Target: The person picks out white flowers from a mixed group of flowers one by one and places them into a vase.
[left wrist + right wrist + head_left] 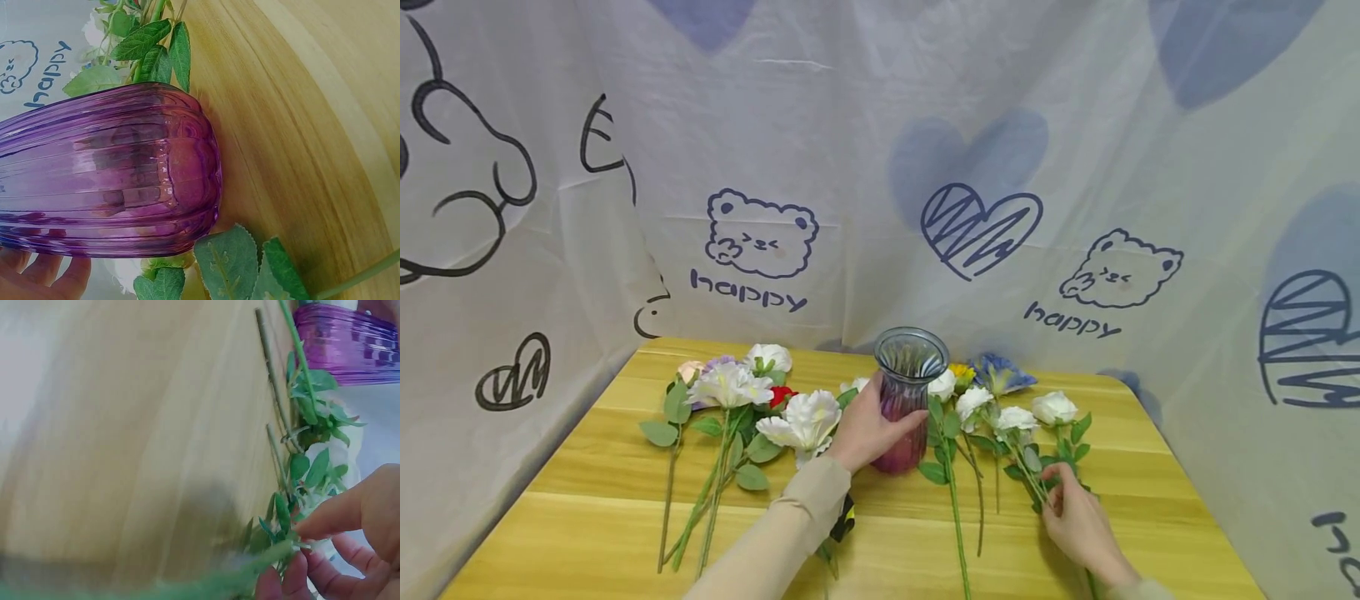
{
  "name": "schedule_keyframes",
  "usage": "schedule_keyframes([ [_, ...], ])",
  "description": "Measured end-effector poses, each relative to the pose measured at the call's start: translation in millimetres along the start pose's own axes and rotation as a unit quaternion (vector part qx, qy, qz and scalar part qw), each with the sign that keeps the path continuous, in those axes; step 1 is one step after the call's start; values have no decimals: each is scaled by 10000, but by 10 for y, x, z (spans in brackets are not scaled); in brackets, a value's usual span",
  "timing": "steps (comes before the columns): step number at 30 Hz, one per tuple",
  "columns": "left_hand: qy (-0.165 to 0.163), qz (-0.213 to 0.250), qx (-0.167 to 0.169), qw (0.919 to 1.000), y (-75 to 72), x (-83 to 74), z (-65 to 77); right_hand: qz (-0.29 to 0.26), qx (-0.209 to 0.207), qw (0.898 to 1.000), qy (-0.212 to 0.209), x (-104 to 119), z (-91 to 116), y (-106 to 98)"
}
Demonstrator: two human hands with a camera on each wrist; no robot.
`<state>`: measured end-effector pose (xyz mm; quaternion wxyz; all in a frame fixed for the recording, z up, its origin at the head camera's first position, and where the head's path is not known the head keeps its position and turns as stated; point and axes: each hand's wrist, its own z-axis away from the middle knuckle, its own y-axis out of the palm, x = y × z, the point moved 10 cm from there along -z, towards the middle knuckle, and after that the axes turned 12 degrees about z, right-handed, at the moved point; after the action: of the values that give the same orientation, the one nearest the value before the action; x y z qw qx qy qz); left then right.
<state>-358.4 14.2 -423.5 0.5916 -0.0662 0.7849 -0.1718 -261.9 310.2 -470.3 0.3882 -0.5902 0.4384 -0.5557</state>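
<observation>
A ribbed glass vase (910, 400), bluish at the rim and purple-pink below, stands upright on the table; in the left wrist view the vase (125, 175) fills the left side. My left hand (874, 427) grips its side, thumb across the front. At the right, my right hand (1081, 523) pinches a green flower stem (269, 557) between thumb and fingers. White flowers (1015, 419) lie just beyond this hand; leaves overlap, so which bloom the stem bears is hard to tell. A white rose (1055, 407) lies at the right end of that row.
Left of the vase lies a bunch with large white blooms (730, 385), a red flower (781, 395) and long stems. A blue flower (1000, 374) and a yellow one (962, 374) lie behind on the right. Printed cloth (865, 167) hangs around the wooden table (587, 533).
</observation>
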Motion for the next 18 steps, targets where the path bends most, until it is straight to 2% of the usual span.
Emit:
schedule_keyframes([
  [5, -27, 17, 2, 10000, -2, 14, -2, -463, 433, 9979, 152, -4, 21, 68],
  [10, -2, 26, -7, 10000, -4, 15, 3, -1368, 402, 9888, 445, -16, 87, 62],
  [15, -47, -11, 12, 10000, 0, 23, 3, -2199, 300, 9678, 1186, -134, 235, 100],
  [18, -35, -14, 1, 10000, -2, 11, 5, -2688, 445, 9463, 1742, -234, 321, 184],
])
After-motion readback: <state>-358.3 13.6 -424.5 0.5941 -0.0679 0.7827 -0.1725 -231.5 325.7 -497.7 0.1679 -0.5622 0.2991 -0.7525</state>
